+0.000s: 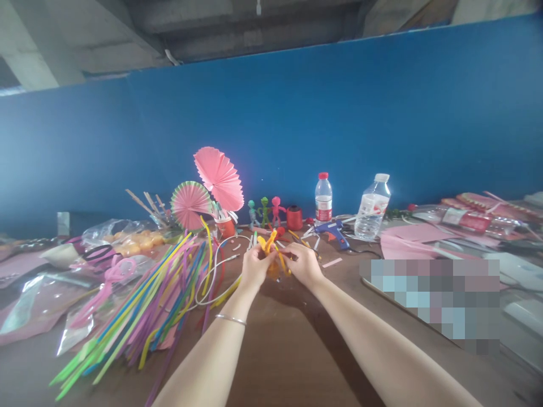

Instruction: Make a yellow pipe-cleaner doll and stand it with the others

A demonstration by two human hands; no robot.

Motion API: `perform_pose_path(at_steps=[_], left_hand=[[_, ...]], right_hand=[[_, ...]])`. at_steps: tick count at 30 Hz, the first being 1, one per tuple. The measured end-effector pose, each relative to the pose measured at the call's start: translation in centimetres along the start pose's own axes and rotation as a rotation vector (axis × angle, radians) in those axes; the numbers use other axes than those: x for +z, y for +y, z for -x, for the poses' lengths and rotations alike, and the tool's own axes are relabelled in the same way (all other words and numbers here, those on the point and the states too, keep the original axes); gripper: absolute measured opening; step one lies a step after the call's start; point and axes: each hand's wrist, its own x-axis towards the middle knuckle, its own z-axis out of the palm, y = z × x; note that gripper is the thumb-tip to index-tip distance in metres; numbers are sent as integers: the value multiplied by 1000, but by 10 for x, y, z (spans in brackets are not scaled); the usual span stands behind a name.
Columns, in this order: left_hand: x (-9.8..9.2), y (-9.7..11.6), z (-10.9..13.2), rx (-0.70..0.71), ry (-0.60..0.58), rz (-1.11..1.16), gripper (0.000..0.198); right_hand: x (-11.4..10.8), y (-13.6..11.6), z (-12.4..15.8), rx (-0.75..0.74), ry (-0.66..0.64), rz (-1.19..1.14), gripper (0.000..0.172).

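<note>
Both hands meet over the middle of the table around an orange pipe cleaner figure point(268, 242). My left hand point(255, 265) pinches it from the left, thumb against the fingers. From the other side, the fingers of my right hand point(303, 263) close on an orange-yellow strand of the same piece. Part of the figure is hidden by the fingers. Behind the hands stand small pipe cleaner figures in teal point(252, 213), green point(265, 212) and pink point(276, 211).
Coloured pipe cleaners point(139, 305) spread at left beside a white cable point(195, 294). Pink paper fans point(219, 178) rise from a cup point(226, 227). A blue glue gun point(334, 230), a red-capped bottle point(323, 200) and a white-capped bottle point(372, 209) stand back right. Pink paper point(411, 240) lies at right.
</note>
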Motion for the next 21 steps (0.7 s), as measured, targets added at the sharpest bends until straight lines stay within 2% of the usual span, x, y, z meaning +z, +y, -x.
perform_pose_path(at_steps=[5,8,12,17,21], left_hand=[[-2,5,2,117,5,-263,18],[-1,8,3,147,14,-299,19],[0,11,4,145,-14,-254,20],[4,13,6,109,-90,-117,23],[5,10,5,46,-69,-14,24]], right_hand=[[2,-2,0,166,-25,-58,26],[5,-2,-1,359,-44,-204,33],[6,-3,-3,641,-79,-568,35],[5,-2,-6,811,-154,-829,28],[4,-4,-6,909,-202,-970,25]])
